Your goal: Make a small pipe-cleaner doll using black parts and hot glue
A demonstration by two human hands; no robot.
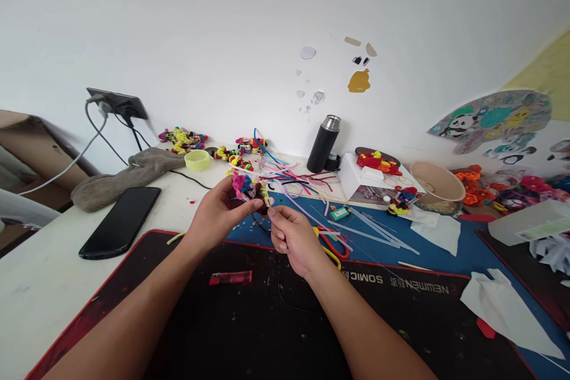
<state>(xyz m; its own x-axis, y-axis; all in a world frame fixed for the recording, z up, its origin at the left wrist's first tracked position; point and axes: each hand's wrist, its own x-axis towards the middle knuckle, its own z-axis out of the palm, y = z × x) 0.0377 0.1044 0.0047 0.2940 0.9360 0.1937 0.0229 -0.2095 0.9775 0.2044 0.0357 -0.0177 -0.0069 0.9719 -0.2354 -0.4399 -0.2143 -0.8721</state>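
A small pipe-cleaner figure (pixel 244 185) in pink, blue, dark brown and pale yellow is held up over the mat's back edge. My left hand (pixel 222 205) wraps round it from the left, thumb across its lower side. From the right, my right hand (pixel 291 234) pinches at the pale yellow part with thumb and curled fingers; the exact spot gripped is partly hidden. Below the hands a red lighter (pixel 230 278) lies on the black mat (pixel 222 326). Scissors with red and yellow handles (pixel 332 248) lie partly behind my right hand.
Loose pipe cleaners (pixel 285 172) and finished figures (pixel 182 139) lie along the wall. A black thermos (pixel 323 143) stands behind. A phone (pixel 120 222) lies left, near yellow tape (pixel 196 160). On the right are a white box (pixel 356 181), a bowl (pixel 436 181) and tissues (pixel 503 303).
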